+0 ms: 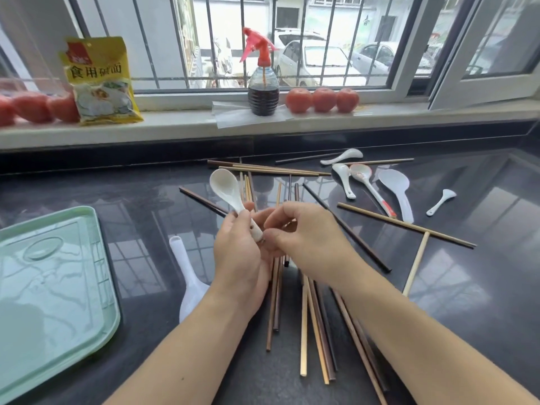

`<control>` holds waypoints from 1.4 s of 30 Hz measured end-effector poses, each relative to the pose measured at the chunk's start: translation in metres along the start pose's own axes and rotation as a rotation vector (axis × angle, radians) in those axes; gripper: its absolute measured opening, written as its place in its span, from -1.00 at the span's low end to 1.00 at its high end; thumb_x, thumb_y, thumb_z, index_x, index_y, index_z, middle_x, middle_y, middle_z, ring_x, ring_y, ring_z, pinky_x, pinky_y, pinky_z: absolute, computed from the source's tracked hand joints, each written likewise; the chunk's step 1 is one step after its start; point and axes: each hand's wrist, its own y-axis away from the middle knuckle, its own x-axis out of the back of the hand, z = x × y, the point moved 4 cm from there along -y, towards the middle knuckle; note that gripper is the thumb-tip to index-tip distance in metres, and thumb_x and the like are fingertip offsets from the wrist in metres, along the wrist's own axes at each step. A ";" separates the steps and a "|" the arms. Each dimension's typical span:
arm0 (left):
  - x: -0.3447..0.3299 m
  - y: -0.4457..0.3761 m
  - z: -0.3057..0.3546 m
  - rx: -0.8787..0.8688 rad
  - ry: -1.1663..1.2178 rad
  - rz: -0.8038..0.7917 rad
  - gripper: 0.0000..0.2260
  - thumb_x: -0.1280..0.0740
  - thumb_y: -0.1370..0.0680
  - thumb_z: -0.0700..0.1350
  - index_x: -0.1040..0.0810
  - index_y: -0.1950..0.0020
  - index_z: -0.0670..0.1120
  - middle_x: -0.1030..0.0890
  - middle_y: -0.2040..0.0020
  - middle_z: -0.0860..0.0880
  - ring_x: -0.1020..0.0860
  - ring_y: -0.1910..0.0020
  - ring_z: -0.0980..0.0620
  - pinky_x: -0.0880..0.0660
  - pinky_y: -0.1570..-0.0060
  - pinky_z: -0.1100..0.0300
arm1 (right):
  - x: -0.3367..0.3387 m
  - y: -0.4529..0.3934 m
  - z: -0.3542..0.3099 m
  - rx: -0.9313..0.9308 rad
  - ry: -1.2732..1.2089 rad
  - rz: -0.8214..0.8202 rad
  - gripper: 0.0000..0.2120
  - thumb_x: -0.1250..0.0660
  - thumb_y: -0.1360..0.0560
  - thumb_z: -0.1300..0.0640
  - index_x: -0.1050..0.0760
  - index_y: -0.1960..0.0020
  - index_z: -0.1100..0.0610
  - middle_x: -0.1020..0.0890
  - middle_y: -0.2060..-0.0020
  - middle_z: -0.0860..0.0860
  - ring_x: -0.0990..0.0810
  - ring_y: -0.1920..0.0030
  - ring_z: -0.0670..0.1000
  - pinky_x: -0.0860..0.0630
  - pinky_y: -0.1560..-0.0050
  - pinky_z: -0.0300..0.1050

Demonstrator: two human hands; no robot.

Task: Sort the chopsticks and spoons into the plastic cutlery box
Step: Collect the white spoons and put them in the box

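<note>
1. Chopsticks (305,325) lie scattered on the dark counter (146,206) beneath our forearms; an elbow could sweep them off.
2. Our left hand (238,255) is clamped on the white spoon (226,190) by its handle, bowl raised; our right hand (301,235) pinches the handle end. A loose pinch could drop it.
3. Our green box (58,287) sits closed at the left, so nothing can go in yet.

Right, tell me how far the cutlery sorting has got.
Barely begun. Nothing shows as sorted: the green cutlery box has its lid on. In hand: the left hand holds a white ceramic spoon, with the right hand at its handle end. Left: chopsticks scattered on the counter, several spoons at the back right, and a white rice paddle.
</note>
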 end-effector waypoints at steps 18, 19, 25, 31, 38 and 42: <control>0.003 -0.013 0.001 -0.092 -0.242 -0.107 -0.80 -0.06 -0.77 -0.12 -0.46 -0.24 -0.09 -0.31 0.35 0.02 -0.24 0.44 0.09 -0.33 0.41 0.18 | 0.095 -0.112 0.077 -0.405 1.206 0.128 -0.67 -0.26 -0.56 0.28 -0.53 -0.31 0.17 -0.59 -0.20 0.21 -0.56 -0.22 0.25 -0.51 -0.02 0.01; 0.003 -0.012 0.000 -0.093 -0.248 -0.114 -0.80 -0.06 -0.77 -0.12 -0.46 -0.24 -0.09 -0.31 0.36 0.02 -0.24 0.44 0.09 -0.32 0.41 0.18 | 0.095 -0.111 0.077 -0.407 1.188 0.142 -0.71 -0.26 -0.56 0.28 -0.54 -0.27 0.20 -0.60 -0.17 0.22 -0.57 -0.20 0.26 -0.52 -0.03 0.02; 0.002 -0.012 0.001 -0.065 -0.240 -0.123 -0.80 -0.06 -0.77 -0.14 -0.45 -0.28 -0.11 -0.31 0.37 0.03 -0.24 0.45 0.10 -0.31 0.42 0.19 | 0.112 -0.096 0.048 -0.438 0.693 0.332 -0.91 -0.26 -0.56 0.17 -0.47 0.07 0.20 -0.61 0.11 0.15 -0.52 0.08 0.21 -0.35 0.15 -0.07; 0.001 -0.010 0.003 -0.061 -0.196 -0.084 -0.77 -0.07 -0.77 -0.04 -0.47 -0.22 -0.10 -0.28 0.35 0.01 -0.23 0.44 0.09 -0.29 0.39 0.17 | 0.032 -0.021 -0.021 -0.075 -0.150 0.344 -0.80 -0.17 -0.67 0.12 -0.55 0.00 0.13 -0.55 0.30 0.03 -0.51 0.34 -0.07 -0.48 0.32 -0.14; 0.004 -0.009 0.011 -0.094 -0.210 -0.012 -0.68 -0.10 -0.76 0.04 -0.50 -0.14 -0.18 -0.45 0.25 -0.14 -0.45 0.38 0.02 -0.45 0.43 0.18 | -0.022 0.004 -0.015 -0.062 -0.207 0.147 -0.81 -0.25 -0.66 0.16 -0.56 0.07 -0.01 -0.66 0.31 -0.06 -0.60 0.33 -0.12 -0.56 0.26 -0.13; 0.004 -0.007 0.010 -0.018 -0.298 0.002 -0.64 -0.10 -0.75 0.08 -0.56 -0.15 -0.15 -0.69 0.05 -0.15 -0.69 0.09 -0.04 -0.64 0.06 0.05 | -0.031 0.005 -0.016 -0.068 -0.128 0.220 -0.87 -0.31 -0.62 0.13 -0.51 0.09 -0.04 -0.64 0.24 -0.10 -0.61 0.24 -0.19 -0.46 0.27 -0.34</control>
